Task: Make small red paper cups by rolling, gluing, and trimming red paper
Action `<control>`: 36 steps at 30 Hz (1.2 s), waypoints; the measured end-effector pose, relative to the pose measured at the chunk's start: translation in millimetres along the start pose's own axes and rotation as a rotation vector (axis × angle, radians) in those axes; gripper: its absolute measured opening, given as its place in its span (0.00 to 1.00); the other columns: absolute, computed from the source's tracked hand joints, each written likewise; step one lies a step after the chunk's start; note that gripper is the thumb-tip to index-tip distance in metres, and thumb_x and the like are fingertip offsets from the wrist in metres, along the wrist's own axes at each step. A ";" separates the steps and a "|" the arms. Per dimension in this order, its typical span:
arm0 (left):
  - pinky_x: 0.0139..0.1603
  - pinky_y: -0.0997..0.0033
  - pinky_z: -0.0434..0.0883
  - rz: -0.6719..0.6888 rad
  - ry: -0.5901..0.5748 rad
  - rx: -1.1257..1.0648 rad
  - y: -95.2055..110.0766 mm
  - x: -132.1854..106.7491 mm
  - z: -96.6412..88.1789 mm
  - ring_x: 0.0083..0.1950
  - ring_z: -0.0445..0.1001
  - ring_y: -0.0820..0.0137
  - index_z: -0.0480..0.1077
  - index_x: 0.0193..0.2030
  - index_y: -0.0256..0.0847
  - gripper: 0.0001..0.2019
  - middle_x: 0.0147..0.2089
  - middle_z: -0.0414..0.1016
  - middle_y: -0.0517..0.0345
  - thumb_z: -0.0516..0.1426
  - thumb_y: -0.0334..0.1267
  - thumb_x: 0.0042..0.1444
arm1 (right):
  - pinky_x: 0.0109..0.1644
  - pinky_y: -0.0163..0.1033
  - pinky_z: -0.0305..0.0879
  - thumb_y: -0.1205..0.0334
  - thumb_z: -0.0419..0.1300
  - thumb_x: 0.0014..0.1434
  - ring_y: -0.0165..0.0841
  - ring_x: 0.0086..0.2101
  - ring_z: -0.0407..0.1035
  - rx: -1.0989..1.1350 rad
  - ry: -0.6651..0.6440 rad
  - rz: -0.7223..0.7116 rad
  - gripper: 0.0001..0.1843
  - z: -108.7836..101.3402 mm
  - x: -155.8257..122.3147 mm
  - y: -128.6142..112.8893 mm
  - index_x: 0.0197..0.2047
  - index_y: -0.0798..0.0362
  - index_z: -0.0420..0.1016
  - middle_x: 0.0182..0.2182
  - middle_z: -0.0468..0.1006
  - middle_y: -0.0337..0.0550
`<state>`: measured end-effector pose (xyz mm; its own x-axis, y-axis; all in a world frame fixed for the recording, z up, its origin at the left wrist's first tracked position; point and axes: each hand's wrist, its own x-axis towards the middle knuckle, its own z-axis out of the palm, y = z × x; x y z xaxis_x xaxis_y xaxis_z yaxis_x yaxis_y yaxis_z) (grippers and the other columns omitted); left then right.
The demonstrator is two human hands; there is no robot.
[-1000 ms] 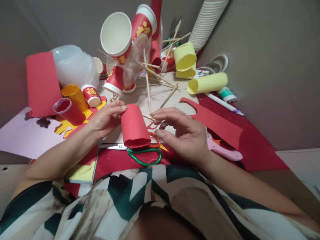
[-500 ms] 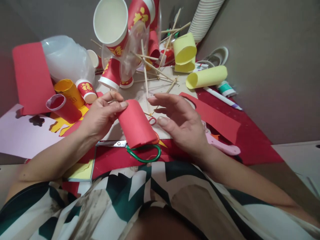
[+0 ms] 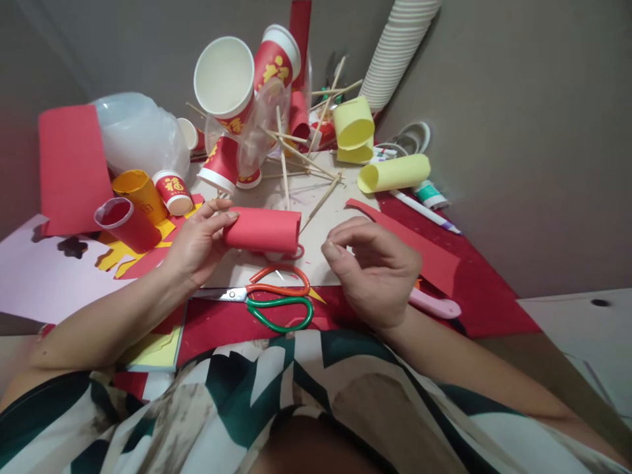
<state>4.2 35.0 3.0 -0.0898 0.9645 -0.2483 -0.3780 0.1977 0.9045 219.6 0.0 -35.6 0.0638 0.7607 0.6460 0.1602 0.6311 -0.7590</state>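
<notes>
My left hand [image 3: 200, 240] is closed on the left end of a red paper tube [image 3: 264, 230], thumb on top. The tube lies level above the white board. To its right, apart from it, my right hand [image 3: 378, 270] has thumb and forefinger pinched together; anything between them is too small to make out. Below the tube lie scissors [image 3: 279, 303] with one orange and one green handle, blades pointing left. A small red loop [image 3: 299, 251] peeks out under the tube's right end.
Behind stand red paper cups [image 3: 220, 161] and thin wooden sticks [image 3: 286, 164]. Yellow paper rolls [image 3: 395, 174] lie at the back right. A red paper strip [image 3: 409, 247] and a pink handle [image 3: 437, 304] are on the right. An orange roll [image 3: 141, 195] and a red cup-like tube [image 3: 131, 227] stand left.
The red tube has turned from slanting downward to level, uncovering the scissors' orange handle. My right hand has gone from spread fingers to a pinch and sits slightly lower.
</notes>
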 end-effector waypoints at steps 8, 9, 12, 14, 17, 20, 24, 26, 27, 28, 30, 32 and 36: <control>0.27 0.82 0.68 0.127 -0.113 0.036 -6.6 -14.2 -0.5 0.26 0.70 0.79 0.69 0.43 0.39 0.23 0.29 0.74 0.65 0.72 0.29 0.40 | 0.26 0.31 0.64 0.57 0.73 0.52 0.24 0.25 0.66 0.224 0.035 0.444 0.16 3.7 8.9 7.9 0.41 0.49 0.74 0.36 0.79 0.37; 0.29 0.82 0.70 0.154 -0.136 0.042 -8.1 -15.6 -1.2 0.28 0.72 0.78 0.70 0.43 0.40 0.23 0.31 0.76 0.64 0.72 0.29 0.41 | 0.24 0.30 0.62 0.56 0.74 0.51 0.23 0.23 0.64 0.263 0.015 0.498 0.17 3.4 10.0 9.4 0.41 0.49 0.75 0.35 0.79 0.36; 0.38 0.79 0.75 0.221 -0.197 0.067 -11.2 -19.6 -3.3 0.35 0.78 0.76 0.71 0.45 0.42 0.21 0.36 0.79 0.63 0.71 0.30 0.45 | 0.20 0.29 0.56 0.53 0.75 0.49 0.21 0.19 0.60 0.354 -0.063 0.658 0.17 2.9 11.5 11.2 0.37 0.52 0.77 0.26 0.75 0.33; 0.38 0.79 0.75 0.246 -0.240 0.086 -11.4 -22.4 -4.1 0.34 0.78 0.76 0.72 0.47 0.42 0.20 0.36 0.79 0.63 0.71 0.31 0.47 | 0.18 0.28 0.52 0.55 0.77 0.48 0.20 0.17 0.58 0.429 -0.073 0.738 0.16 3.0 11.4 10.9 0.35 0.53 0.78 0.22 0.72 0.31; 0.38 0.79 0.75 0.273 -0.284 0.083 -8.6 -25.0 -4.2 0.35 0.78 0.76 0.72 0.50 0.41 0.17 0.37 0.81 0.60 0.68 0.35 0.54 | 0.16 0.26 0.48 0.60 0.78 0.44 0.16 0.15 0.56 0.584 -0.022 0.829 0.16 2.2 11.7 9.5 0.33 0.53 0.77 0.23 0.74 0.30; 0.41 0.76 0.76 0.321 -0.268 0.049 -3.3 -23.5 -4.2 0.36 0.79 0.73 0.71 0.49 0.39 0.12 0.35 0.81 0.58 0.64 0.38 0.60 | 0.16 0.24 0.49 0.59 0.78 0.44 0.15 0.14 0.55 0.651 -0.014 0.862 0.19 -0.7 14.1 6.8 0.31 0.52 0.72 0.23 0.71 0.26; 0.38 0.75 0.75 0.375 -0.210 0.002 5.0 -18.8 -5.7 0.31 0.77 0.75 0.71 0.45 0.38 0.07 0.30 0.77 0.61 0.60 0.33 0.60 | 0.17 0.23 0.54 0.56 0.77 0.46 0.16 0.14 0.52 0.703 -0.057 0.919 0.25 -5.2 17.7 3.3 0.28 0.52 0.62 0.18 0.61 0.22; 0.36 0.76 0.74 0.388 -0.194 0.006 8.2 -18.1 -6.4 0.29 0.76 0.76 0.71 0.44 0.38 0.05 0.30 0.76 0.62 0.58 0.31 0.60 | 0.17 0.23 0.55 0.57 0.77 0.47 0.16 0.13 0.50 0.768 -0.092 0.976 0.24 -6.6 18.2 3.5 0.29 0.51 0.63 0.18 0.62 0.21; 0.35 0.76 0.73 0.392 -0.192 0.012 9.3 -18.3 -6.5 0.29 0.75 0.77 0.71 0.43 0.38 0.05 0.30 0.76 0.62 0.57 0.31 0.61 | 0.17 0.22 0.55 0.57 0.77 0.48 0.16 0.13 0.49 0.796 -0.113 0.999 0.23 -7.0 18.1 4.2 0.30 0.51 0.64 0.18 0.63 0.21; 0.35 0.76 0.73 0.395 -0.192 0.019 10.0 -18.7 -6.5 0.28 0.75 0.77 0.72 0.43 0.37 0.05 0.30 0.76 0.62 0.57 0.31 0.61 | 0.17 0.22 0.55 0.58 0.76 0.49 0.16 0.13 0.49 0.818 -0.135 1.017 0.21 -7.4 18.0 5.1 0.30 0.51 0.65 0.18 0.64 0.21; 0.35 0.76 0.73 0.398 -0.198 0.026 10.2 -19.9 -6.1 0.29 0.75 0.77 0.72 0.43 0.37 0.05 0.29 0.75 0.62 0.57 0.31 0.61 | 0.17 0.22 0.54 0.58 0.75 0.51 0.17 0.13 0.47 0.831 -0.171 1.025 0.20 -7.8 17.5 7.3 0.30 0.50 0.65 0.17 0.64 0.21; 0.35 0.76 0.73 0.392 -0.211 0.025 9.4 -20.9 -5.7 0.29 0.75 0.77 0.72 0.42 0.36 0.04 0.29 0.75 0.62 0.57 0.30 0.61 | 0.17 0.22 0.55 0.58 0.74 0.52 0.18 0.13 0.46 0.827 -0.192 1.018 0.19 -8.2 17.3 9.9 0.29 0.50 0.66 0.15 0.62 0.22; 0.34 0.77 0.73 0.346 -0.236 0.036 7.3 -20.6 -6.5 0.28 0.75 0.77 0.72 0.42 0.36 0.05 0.29 0.75 0.62 0.58 0.29 0.60 | 0.17 0.22 0.54 0.58 0.72 0.53 0.17 0.13 0.45 0.805 -0.229 0.999 0.15 -8.8 18.0 17.2 0.29 0.51 0.68 0.17 0.66 0.24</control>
<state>-2.7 15.4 12.4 0.0091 0.9880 0.1543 -0.3297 -0.1427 0.9332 232.2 23.2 -36.3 -0.3698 0.9093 -0.1908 -0.4950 -0.3666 -0.7878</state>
